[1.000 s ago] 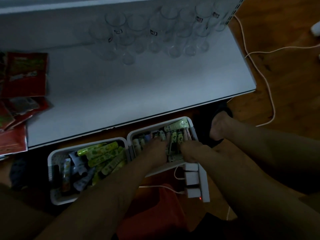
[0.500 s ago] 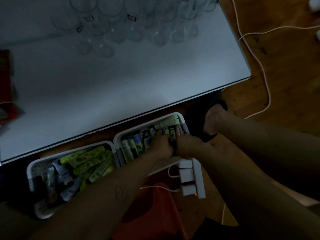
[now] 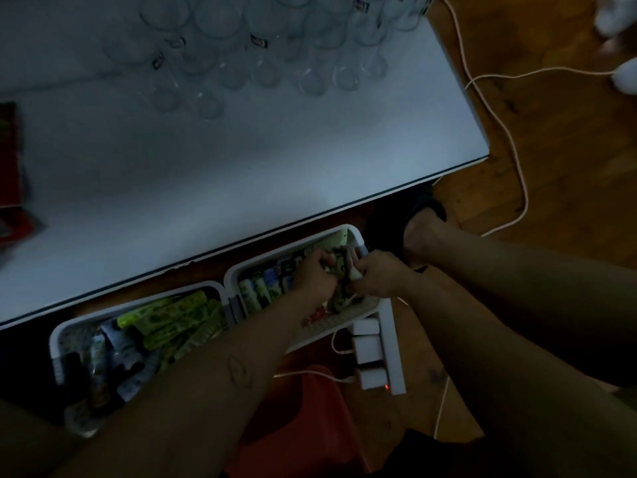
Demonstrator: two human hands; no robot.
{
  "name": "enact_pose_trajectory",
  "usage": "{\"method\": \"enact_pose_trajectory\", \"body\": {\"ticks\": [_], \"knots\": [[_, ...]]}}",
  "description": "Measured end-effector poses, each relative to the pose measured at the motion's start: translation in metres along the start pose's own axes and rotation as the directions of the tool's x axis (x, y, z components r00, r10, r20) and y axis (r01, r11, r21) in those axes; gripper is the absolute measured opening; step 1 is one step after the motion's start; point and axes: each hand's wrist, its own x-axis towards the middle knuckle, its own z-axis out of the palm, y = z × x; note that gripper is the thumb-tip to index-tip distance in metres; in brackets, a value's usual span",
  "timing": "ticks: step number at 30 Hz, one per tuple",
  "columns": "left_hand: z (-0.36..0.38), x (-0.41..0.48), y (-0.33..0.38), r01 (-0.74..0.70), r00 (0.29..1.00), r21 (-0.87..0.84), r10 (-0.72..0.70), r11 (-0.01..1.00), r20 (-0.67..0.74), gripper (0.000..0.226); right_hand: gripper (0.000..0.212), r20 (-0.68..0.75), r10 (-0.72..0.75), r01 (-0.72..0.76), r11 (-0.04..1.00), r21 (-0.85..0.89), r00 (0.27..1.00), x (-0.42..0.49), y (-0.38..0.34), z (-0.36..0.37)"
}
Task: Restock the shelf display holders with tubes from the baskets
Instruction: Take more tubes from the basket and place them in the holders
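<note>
Two white baskets stand on the floor below the shelf edge. The right basket (image 3: 358, 239) holds several patterned tubes (image 3: 256, 291). Both my hands are inside it: my left hand (image 3: 315, 276) and my right hand (image 3: 377, 277) grip a bunch of dark green patterned tubes (image 3: 339, 270) between them. The left basket (image 3: 65, 334) is filled with lime-green tubes (image 3: 165, 317) and some grey and dark ones. Several clear display holders (image 3: 262, 43) stand in rows at the back of the white shelf (image 3: 241, 157). The scene is dim.
A white power strip (image 3: 393, 346) with plugged adapters lies just right of the right basket. A white cable (image 3: 496, 125) trails over the wooden floor. Red packets (image 3: 10, 160) sit at the shelf's left edge. A red stool (image 3: 303, 419) is under my arms; my foot (image 3: 422, 229) is beside the basket.
My hands have closed together round a bunch of tubes in the right basket and lifted it slightly. The view shifted right, so the red packets have slid toward the left edge.
</note>
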Motion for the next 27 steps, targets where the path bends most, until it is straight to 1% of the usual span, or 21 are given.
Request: {"method": "enact_pose_trajectory", "body": {"ticks": [3,5,7,9,10,11,12,13,14,15,16,19,20,22,25,27], "knots": [[-0.011,-0.012,0.004,-0.037,0.999,0.023,0.037,0.999,0.015,0.009,0.024,-0.062,0.033,-0.020,0.981,0.193,0.998,-0.004,-0.002,-0.009],[-0.025,-0.020,0.008,-0.071,0.997,0.033,0.070,0.997,0.035,0.012,0.025,-0.074,0.023,-0.001,0.958,0.288,0.997,-0.008,-0.008,-0.017],[-0.041,-0.032,0.011,-0.137,0.989,0.042,0.134,0.990,0.069,0.011,0.021,-0.075,0.021,0.006,0.939,0.343,0.997,-0.015,-0.018,-0.023],[-0.060,-0.047,0.011,-0.211,0.973,-0.024,0.213,0.977,0.087,0.007,0.032,-0.078,0.026,0.011,0.900,0.437,0.997,-0.025,-0.031,-0.029],[-0.071,-0.056,0.012,-0.232,0.967,-0.073,0.238,0.970,0.093,0.016,0.033,-0.063,0.011,0.021,0.875,0.484,0.998,-0.031,-0.039,-0.032],[-0.083,-0.065,0.014,-0.234,0.965,-0.123,0.245,0.965,0.089,0.029,0.027,-0.062,-0.014,0.043,0.869,0.494,0.998,-0.036,-0.046,-0.036],[-0.094,-0.073,0.017,-0.233,0.966,-0.154,0.246,0.960,0.077,0.039,0.021,-0.073,-0.043,0.072,0.883,0.463,0.996,-0.042,-0.053,-0.041],[-0.104,-0.081,0.019,-0.229,0.970,-0.152,0.239,0.961,0.050,0.045,0.022,-0.089,-0.077,0.107,0.900,0.422,0.993,-0.049,-0.062,-0.048],[-0.115,-0.090,0.023,-0.237,0.971,-0.102,0.239,0.966,0.010,0.046,0.023,-0.118,-0.108,0.146,0.910,0.389,0.987,-0.055,-0.072,-0.054],[-0.126,-0.098,0.027,-0.246,0.969,-0.057,0.245,0.968,-0.030,0.043,0.022,-0.154,-0.143,0.191,0.910,0.369,0.978,-0.064,-0.083,-0.061],[-0.136,-0.107,0.031,-0.264,0.963,-0.053,0.260,0.963,-0.065,0.039,0.019,-0.189,-0.175,0.235,0.900,0.366,0.966,-0.072,-0.094,-0.068],[-0.164,-0.135,0.044,-0.358,0.926,-0.132,0.333,0.924,-0.178,0.030,0.014,-0.276,-0.289,0.381,0.840,0.386,0.917,-0.101,-0.128,-0.088],[-0.172,-0.145,0.049,-0.393,0.908,-0.159,0.355,0.906,-0.222,0.031,0.015,-0.295,-0.337,0.431,0.823,0.369,0.894,-0.111,-0.138,-0.094],[-0.189,-0.168,0.063,-0.466,0.867,-0.153,0.416,0.871,-0.275,0.032,0.018,-0.341,-0.416,0.520,0.792,0.319,0.843,-0.130,-0.156,-0.108],[-0.209,-0.202,0.087,-0.577,0.793,-0.085,0.532,0.812,-0.297,0.025,0.017,-0.434,-0.475,0.615,0.738,0.277,0.766,-0.161,-0.178,-0.128],[-0.219,-0.224,0.105,-0.644,0.724,0.006,0.612,0.765,-0.318,0.024,0.016,-0.499,-0.498,0.660,0.717,0.223,0.709,-0.183,-0.188,-0.142]]}}
